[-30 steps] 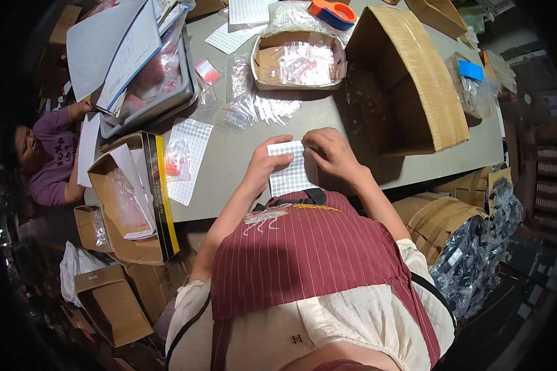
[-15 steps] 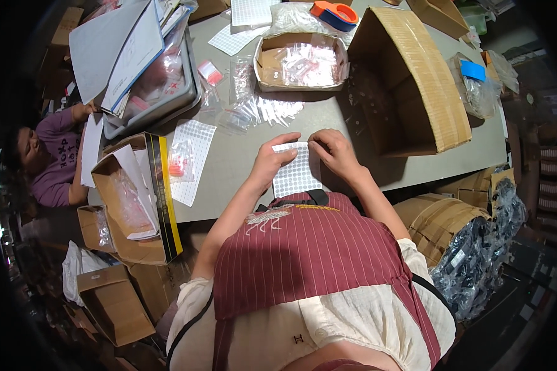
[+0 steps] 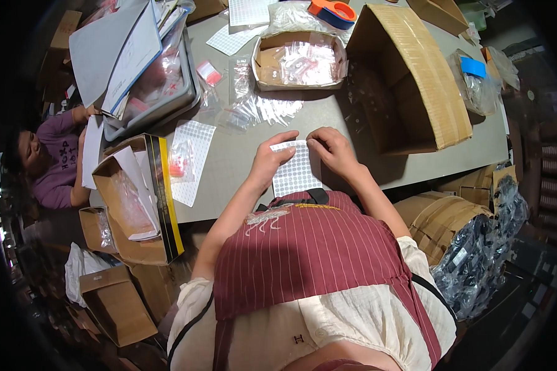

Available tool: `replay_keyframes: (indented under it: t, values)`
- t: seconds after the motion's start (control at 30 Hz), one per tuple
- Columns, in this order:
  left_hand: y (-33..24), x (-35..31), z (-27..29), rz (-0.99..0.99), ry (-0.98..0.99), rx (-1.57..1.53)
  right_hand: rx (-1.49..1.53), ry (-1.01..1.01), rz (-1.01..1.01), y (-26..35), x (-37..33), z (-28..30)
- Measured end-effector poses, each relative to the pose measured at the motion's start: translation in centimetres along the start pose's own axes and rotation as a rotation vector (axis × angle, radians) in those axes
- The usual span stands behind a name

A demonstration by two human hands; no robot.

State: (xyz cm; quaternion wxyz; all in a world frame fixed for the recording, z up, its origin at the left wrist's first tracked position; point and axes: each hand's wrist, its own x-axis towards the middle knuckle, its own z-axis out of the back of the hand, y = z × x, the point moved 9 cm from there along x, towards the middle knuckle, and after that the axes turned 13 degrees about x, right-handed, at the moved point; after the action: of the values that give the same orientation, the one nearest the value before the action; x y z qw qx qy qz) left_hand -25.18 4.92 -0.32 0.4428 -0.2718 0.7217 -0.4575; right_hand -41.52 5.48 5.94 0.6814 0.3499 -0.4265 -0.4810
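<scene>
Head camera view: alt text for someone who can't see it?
A person's left hand holds a white sheet of round grey dots, right hand at its top corner. Beyond, on a grey table, sits a small cardboard box of clear plastic bags.

On your counter (image 3: pixel 229 164) you have a large cardboard carton (image 3: pixel 432 80); left of the carton sits a gray bin (image 3: pixel 190 74), right of it a clear plastic package (image 3: pixel 478 96).
</scene>
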Motion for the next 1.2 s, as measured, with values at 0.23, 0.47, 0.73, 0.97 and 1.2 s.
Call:
replay_keyframes:
  t: [0.23, 0.47, 0.73, 0.97, 1.2]
  values:
    - [-0.8, -0.4, -0.1, -0.043, 0.015, 0.06, 0.355, 0.009, -0.374, -3.9, -0.3, -0.2]
    - [-4.9, 1.9, 1.9, -0.317, -0.213, 0.595, 0.526, -0.281, -0.349, -8.1, 0.9, 1.5]
    - [-3.8, 3.2, -2.4, -0.743, -0.215, 1.603, 0.586, -0.423, -0.326, -9.6, 1.4, 3.3]
    - [-3.2, 0.6, -5.3, -0.869, -0.359, 1.584, -0.023, -0.363, -0.029, -2.8, 1.8, 3.4]
    - [-3.9, -0.1, -3.9, -0.805, -0.486, 1.581, -0.255, -0.173, 0.224, -0.6, 1.4, 2.3]
